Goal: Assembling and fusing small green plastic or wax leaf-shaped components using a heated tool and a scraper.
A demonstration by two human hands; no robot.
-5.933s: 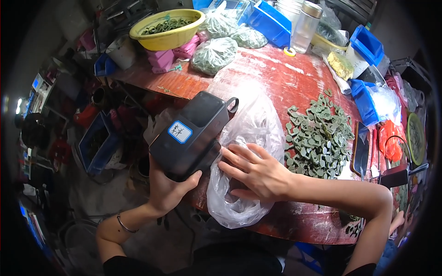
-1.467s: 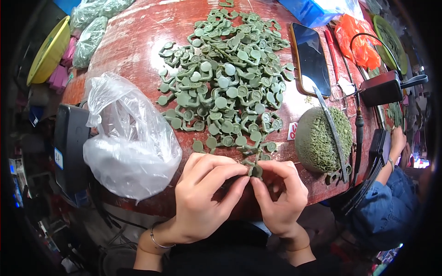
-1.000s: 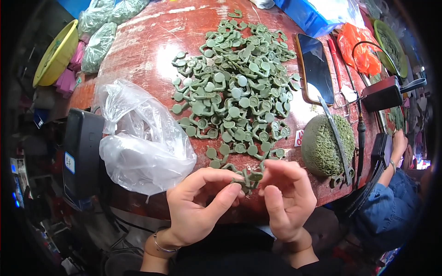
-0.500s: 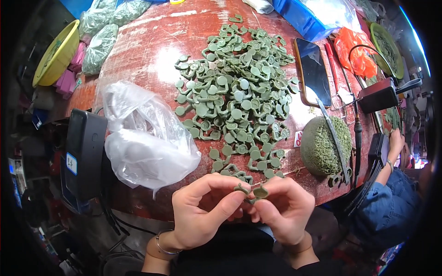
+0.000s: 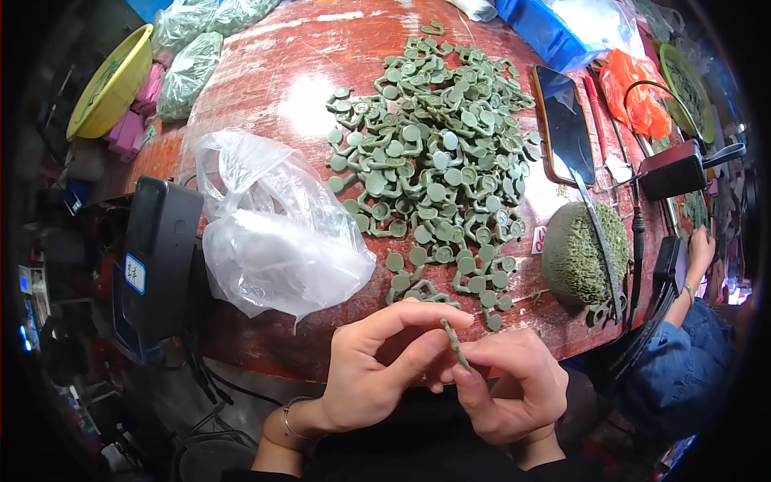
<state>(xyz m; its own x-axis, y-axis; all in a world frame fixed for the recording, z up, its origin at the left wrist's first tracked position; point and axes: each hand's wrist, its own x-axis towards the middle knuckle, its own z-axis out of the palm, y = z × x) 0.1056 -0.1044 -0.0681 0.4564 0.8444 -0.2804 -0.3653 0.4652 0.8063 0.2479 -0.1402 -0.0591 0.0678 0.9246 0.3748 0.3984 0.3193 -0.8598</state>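
Note:
At the near edge of the table I hold one small green piece (image 5: 454, 344), thin and turned edge-on to me. My left hand (image 5: 377, 365) pinches it by the upper end, thumb against forefinger. At its lower end, my right hand (image 5: 518, 381) grips it between thumb and fingertips. Just beyond my hands lies a large heap of similar green pieces (image 5: 438, 153), most with round flat discs joined by curved stems. A few stray pieces (image 5: 495, 301) lie close to my right fingers.
A clear plastic bag (image 5: 281, 233) and a black box-shaped device (image 5: 161, 257) stand left. To the right are a phone (image 5: 564, 124), a round green block (image 5: 574, 261) with a metal strip across it, and an orange bag (image 5: 630, 92). Another person's hand (image 5: 701, 251) works far right.
The green piece has turned from showing its flat discs to standing edge-on between my fingers. My hands appear slightly further right, and the whole view has shifted.

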